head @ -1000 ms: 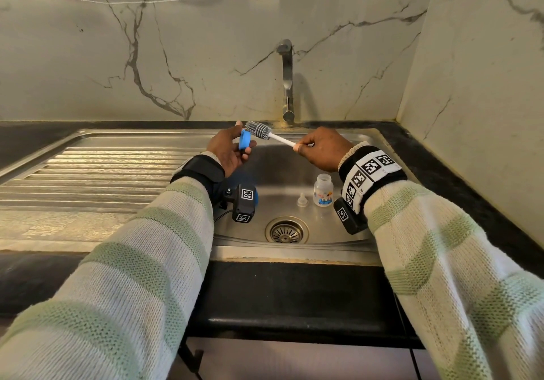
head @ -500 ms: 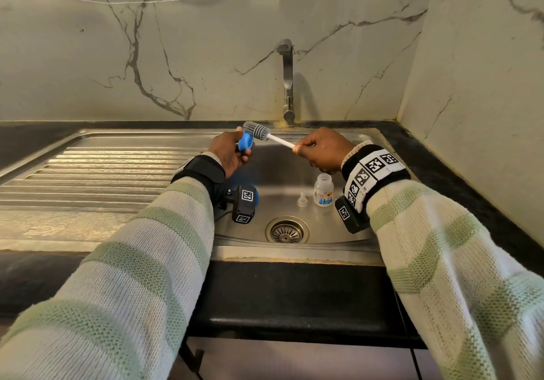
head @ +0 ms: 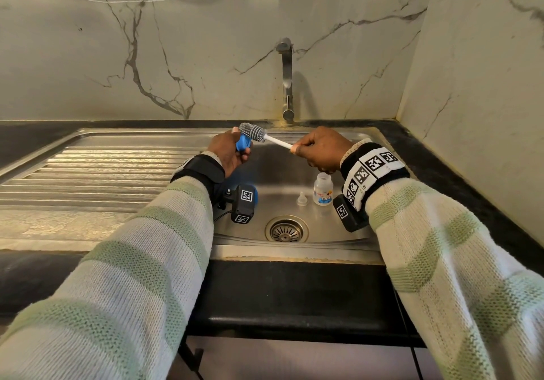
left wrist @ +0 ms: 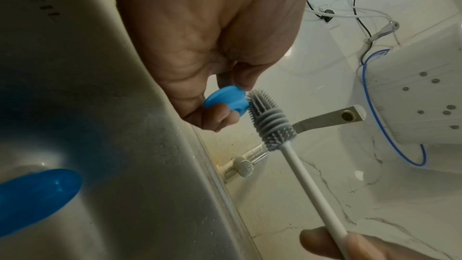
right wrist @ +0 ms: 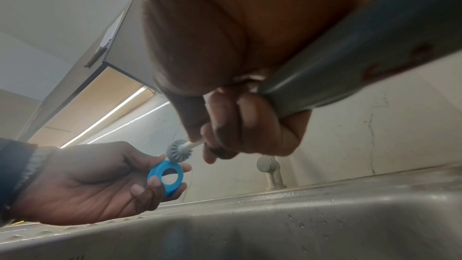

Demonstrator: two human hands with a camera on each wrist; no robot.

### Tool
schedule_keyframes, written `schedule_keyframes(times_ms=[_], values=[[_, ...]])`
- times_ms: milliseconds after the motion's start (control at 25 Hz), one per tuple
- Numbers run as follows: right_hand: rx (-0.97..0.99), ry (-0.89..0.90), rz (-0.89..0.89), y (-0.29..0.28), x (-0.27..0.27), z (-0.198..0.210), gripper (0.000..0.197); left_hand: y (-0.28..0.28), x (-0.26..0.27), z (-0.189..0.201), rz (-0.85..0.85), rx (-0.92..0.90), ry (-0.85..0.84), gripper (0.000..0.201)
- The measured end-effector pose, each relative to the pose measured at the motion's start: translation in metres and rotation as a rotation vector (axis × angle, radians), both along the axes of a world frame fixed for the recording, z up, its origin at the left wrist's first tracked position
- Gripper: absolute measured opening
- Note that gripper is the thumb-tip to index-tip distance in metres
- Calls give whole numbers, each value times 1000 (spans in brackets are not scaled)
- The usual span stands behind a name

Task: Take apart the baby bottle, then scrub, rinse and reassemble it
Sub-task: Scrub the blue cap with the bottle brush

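Scrubbing the collar ring — bottle already apart

Left hand (head: 226, 153) fingers pinch the blue ring (right wrist: 165, 177); brush (left wrist: 271, 121) bristles touch its rim, right hand (head: 321, 150) clamped on the handle. Below them nipple (head: 300, 198) and bottle (head: 323, 189) await scrubbing, rinsing, reassembly.

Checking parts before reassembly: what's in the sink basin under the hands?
On the sink floor stand the open bottle and the clear nipple, near the drain. A blue cap lies under the left wrist, mostly hidden in the head view.
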State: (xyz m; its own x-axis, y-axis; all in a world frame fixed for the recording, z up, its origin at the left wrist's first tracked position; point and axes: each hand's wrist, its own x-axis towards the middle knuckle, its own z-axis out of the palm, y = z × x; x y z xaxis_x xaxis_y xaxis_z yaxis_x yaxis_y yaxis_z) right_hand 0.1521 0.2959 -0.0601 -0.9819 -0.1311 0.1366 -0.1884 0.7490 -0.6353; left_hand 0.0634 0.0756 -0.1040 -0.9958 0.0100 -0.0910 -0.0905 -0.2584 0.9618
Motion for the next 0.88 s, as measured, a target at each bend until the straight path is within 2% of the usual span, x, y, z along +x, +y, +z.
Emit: schedule_keyframes(times_ms=[320,480,880], values=[[40,16,-21,-2,-2,1,29,1,2,0,-25,-2,9,40],[53,19,-24,0,-1,1,28,2,3,0,-36,-3,54,30],[71,-3,0,1,2,1,20,2,5,-1,-30,-44,50,37]])
